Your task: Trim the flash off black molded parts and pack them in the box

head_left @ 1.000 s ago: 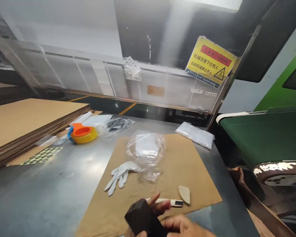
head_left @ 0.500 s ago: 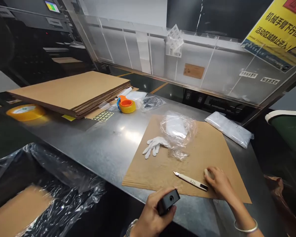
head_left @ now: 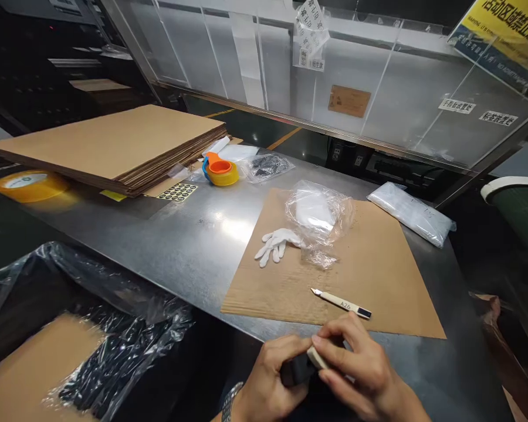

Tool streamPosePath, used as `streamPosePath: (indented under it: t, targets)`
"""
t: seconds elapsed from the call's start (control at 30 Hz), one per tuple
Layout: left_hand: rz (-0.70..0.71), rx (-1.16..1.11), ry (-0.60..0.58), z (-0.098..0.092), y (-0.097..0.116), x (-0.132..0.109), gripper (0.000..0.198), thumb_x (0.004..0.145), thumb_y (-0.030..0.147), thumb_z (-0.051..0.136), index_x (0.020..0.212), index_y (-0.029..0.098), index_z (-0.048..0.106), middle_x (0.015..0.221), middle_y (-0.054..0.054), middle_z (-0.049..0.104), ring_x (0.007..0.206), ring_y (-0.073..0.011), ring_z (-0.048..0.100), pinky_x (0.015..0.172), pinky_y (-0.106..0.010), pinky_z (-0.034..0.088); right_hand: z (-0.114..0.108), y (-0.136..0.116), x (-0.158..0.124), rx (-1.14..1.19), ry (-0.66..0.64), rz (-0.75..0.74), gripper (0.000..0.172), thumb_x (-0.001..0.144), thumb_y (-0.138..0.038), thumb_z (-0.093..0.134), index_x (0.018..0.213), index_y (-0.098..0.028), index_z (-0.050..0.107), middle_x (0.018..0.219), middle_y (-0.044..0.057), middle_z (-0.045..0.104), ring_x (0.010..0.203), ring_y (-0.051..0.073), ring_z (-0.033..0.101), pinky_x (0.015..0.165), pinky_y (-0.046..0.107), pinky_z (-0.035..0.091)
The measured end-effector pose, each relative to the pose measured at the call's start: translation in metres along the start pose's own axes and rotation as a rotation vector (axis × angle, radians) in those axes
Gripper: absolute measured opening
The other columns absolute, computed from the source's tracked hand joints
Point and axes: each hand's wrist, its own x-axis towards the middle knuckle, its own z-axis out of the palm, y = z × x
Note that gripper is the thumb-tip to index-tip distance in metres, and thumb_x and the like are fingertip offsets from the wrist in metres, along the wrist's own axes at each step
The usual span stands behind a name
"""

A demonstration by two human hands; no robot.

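My left hand [head_left: 275,372] is closed around a small black box-like object [head_left: 295,369], held above the table's front edge. A small cream-coloured block [head_left: 317,357] sits between the fingertips of my right hand [head_left: 363,366] and is pressed against the black object's end. Its exact kind I cannot make out, and my fingers partly cover both pieces. Just beyond my hands, a pale pen-like cutter marked A26 [head_left: 341,302] lies on a cardboard sheet [head_left: 391,275]. Farther back on the cardboard are a white glove [head_left: 278,245] and a clear plastic bag [head_left: 319,217] with something white inside.
A cardboard stack [head_left: 114,143] and tape roll [head_left: 30,184] stand left, near an orange tape dispenser [head_left: 220,170]. A wrapped white packet [head_left: 411,214] lies right. A plastic-lined bin [head_left: 127,310] is at lower left. A clear panel [head_left: 273,70] rises behind the metal table [head_left: 180,246].
My right hand has left the cardboard with the cream-coloured block and come to the black object in my left hand. The view has tilted downward. The cutter stays on the cardboard.
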Motion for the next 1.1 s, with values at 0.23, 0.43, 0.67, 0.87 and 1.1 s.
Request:
streamPosePath:
  t: [0.23, 0.43, 0.67, 0.87, 1.1]
  targets:
    - [0.023, -0.033, -0.061, -0.003, 0.002, -0.006, 0.004, 0.071, 0.019, 0.056, 0.073, 0.017, 0.058, 0.063, -0.004, 0.057, 0.059, -0.0151, 0.052, 0.057, -0.025, 0.038, 0.000, -0.004, -0.004, 0.070, -0.071, 0.036, 0.036, 0.084, -0.012, 0.049, 0.120, -0.015, 0.051, 0.099, 0.010, 0.051, 0.088, 0.018, 0.046, 0.075, 0.033, 0.045]
    - [-0.019, -0.055, -0.097, -0.003, 0.001, -0.010, 0.012, 0.074, 0.022, 0.051, 0.063, 0.017, 0.053, 0.064, -0.007, 0.057, 0.059, -0.0167, 0.051, 0.058, -0.028, 0.036, 0.004, -0.008, -0.005, 0.052, -0.054, -0.021, 0.034, 0.085, -0.016, 0.051, 0.118, -0.014, 0.053, 0.097, 0.010, 0.050, 0.086, 0.019, 0.045, 0.071, 0.033, 0.045]
    - [-0.038, -0.050, -0.130, -0.001, -0.006, -0.014, 0.007, 0.069, 0.015, 0.055, 0.062, 0.017, 0.051, 0.059, -0.003, 0.051, 0.057, -0.0148, 0.047, 0.056, -0.027, 0.033, 0.005, -0.011, -0.009, 0.054, -0.072, 0.063, 0.033, 0.085, -0.015, 0.050, 0.118, -0.013, 0.054, 0.095, 0.010, 0.051, 0.086, 0.018, 0.046, 0.073, 0.032, 0.046]
    - [-0.133, -0.288, -0.131, -0.002, -0.006, -0.016, 0.006, 0.061, 0.012, 0.057, 0.060, 0.016, 0.052, 0.057, 0.001, 0.043, 0.055, -0.0122, 0.040, 0.055, -0.027, 0.030, 0.011, -0.007, -0.015, 0.182, -0.066, 0.177, 0.035, 0.086, -0.018, 0.050, 0.121, -0.022, 0.054, 0.098, 0.008, 0.052, 0.088, 0.018, 0.049, 0.077, 0.035, 0.046]
    - [-0.287, -0.992, 0.026, 0.004, -0.008, -0.017, 0.075, 0.046, 0.006, 0.057, 0.118, 0.026, 0.053, 0.108, -0.002, 0.060, 0.081, -0.0180, 0.053, 0.075, -0.030, 0.040, 0.073, 0.002, -0.029, 0.348, 0.487, 0.230, 0.040, 0.093, -0.031, 0.041, 0.133, -0.028, 0.043, 0.105, 0.008, 0.049, 0.096, 0.020, 0.053, 0.077, 0.035, 0.048]
